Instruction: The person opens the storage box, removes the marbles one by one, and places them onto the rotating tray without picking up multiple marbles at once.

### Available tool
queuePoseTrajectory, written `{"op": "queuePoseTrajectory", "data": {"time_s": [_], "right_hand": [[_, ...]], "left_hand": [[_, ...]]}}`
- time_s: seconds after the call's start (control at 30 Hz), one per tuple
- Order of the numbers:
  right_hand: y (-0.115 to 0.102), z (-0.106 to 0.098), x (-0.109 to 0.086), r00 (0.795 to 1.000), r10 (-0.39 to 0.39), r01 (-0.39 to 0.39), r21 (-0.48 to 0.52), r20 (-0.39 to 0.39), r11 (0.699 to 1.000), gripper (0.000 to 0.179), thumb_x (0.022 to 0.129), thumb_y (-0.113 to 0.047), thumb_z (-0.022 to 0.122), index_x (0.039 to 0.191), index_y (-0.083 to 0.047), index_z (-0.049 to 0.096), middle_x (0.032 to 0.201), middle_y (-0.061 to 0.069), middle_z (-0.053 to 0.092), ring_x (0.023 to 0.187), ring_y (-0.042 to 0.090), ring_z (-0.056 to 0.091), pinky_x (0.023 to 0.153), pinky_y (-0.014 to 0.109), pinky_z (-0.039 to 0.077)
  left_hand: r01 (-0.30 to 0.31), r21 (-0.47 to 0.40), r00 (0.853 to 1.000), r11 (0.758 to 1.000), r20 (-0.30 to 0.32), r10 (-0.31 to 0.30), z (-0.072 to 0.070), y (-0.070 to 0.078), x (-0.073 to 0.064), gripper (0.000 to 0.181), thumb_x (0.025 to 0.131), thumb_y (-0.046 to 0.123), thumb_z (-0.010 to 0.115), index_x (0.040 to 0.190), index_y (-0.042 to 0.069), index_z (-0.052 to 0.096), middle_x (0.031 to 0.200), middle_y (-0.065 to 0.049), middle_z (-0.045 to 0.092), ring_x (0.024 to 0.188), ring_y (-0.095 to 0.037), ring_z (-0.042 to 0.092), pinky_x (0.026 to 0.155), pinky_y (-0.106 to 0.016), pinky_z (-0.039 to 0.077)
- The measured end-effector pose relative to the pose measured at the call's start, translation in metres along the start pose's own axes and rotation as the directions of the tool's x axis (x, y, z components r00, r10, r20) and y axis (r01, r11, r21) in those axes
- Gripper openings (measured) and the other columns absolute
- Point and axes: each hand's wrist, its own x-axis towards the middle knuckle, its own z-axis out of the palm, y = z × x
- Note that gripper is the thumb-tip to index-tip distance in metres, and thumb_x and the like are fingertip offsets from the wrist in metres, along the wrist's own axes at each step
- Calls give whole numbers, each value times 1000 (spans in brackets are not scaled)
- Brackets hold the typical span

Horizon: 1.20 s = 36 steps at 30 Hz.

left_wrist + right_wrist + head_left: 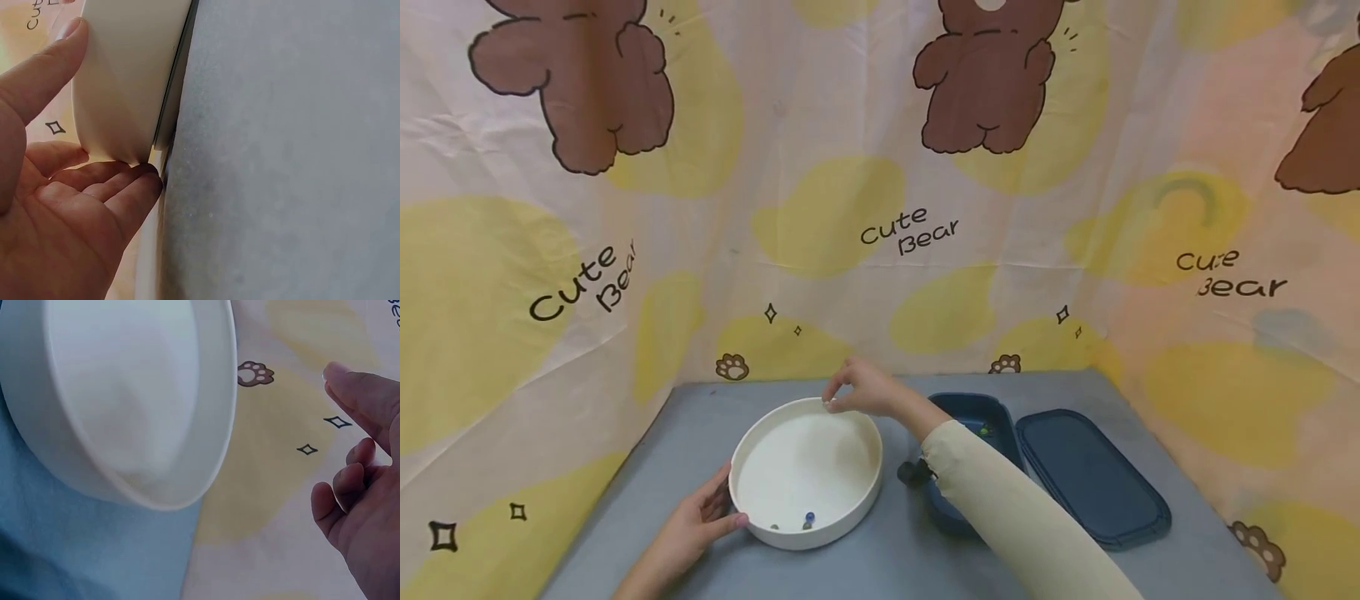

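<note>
Your left hand gripped the white tray, thumb at its rim | tray sat on the grey table, small balls by its near wall | your right hand hovered near the far rim, fingertips close, held content impossible to tell | blue container, then flat lid, lay rightward

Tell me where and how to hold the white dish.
I'd hold the dish by its left wall, coming from the left: thumb at the rim, fingers low outside, much as the left hand does. The shallow wall suits a thumb-and-finger grip, and the box and right sleeve crowd the other side.
</note>
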Motion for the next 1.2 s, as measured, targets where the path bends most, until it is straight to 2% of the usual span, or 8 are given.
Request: {"op": "queuePoseTrajectory", "data": {"time_s": [0.2, 0.43, 0.6, 0.83, 1.0, 1.2], "right_hand": [[-5, 7, 2, 999, 31, -32, 56, 15, 998, 10, 89, -29, 82, 97, -24, 81, 105, -4, 54, 100, 14, 50, 81, 28, 47], [-13, 15, 11, 1000, 7, -8, 53, 15, 999, 9, 90, -28, 81, 97, -24, 81, 113, 3, 59, 103, 17, 54, 81, 27, 49], [-17, 21, 17, 998, -51, 50, 45, 26, 998, 9, 91, -28, 79, 99, -24, 81, 115, 7, 61, 104, 17, 53, 82, 27, 48], [-18, 29, 16, 999, -6, 4, 64, 39, 998, 7, 91, -28, 79, 97, -24, 81, 111, -1, 60, 103, 14, 53, 86, 29, 48], [-23, 36, 22, 998, -48, 47, 30, 40, 998, 17, 92, -33, 78, 106, -24, 80, 112, -8, 60, 108, 13, 55, 89, 28, 50], [-18, 29, 16, 999, -44, 43, 64, 13, 997, 18, 93, -26, 77, 109, -18, 79, 112, -2, 60, 109, 19, 56, 89, 27, 50]], "left_hand": [[21, 11, 1000, 1000, 5, -21, 0, 0, 4, 104, 87, 24, 84, 162, -3, 17, 165, -27, 23, 151, -39, 28, 117, -46, 38], [72, -17, 997, 997, -1, -72, -2, 4, 5, 108, 84, 28, 86, 163, 2, 17, 167, -23, 22, 153, -35, 27, 119, -45, 35], [70, -18, 997, 997, -22, -71, -3, 4, 1, 105, 85, 25, 85, 163, 1, 19, 166, -24, 24, 152, -37, 27, 119, -46, 35], [46, -39, 999, 998, 9, -46, 1, -1, 3, 103, 87, 27, 84, 163, 0, 18, 166, -24, 23, 153, -38, 27, 120, -44, 36], [75, -10, 997, 997, -25, -75, -3, -2, -1, 103, 87, 27, 84, 162, 0, 19, 166, -25, 24, 153, -38, 27, 119, -46, 36], [79, -15, 997, 997, -8, -79, -1, 2, 2, 106, 85, 31, 85, 162, 1, 19, 167, -23, 23, 153, -35, 26, 119, -43, 35]]}}
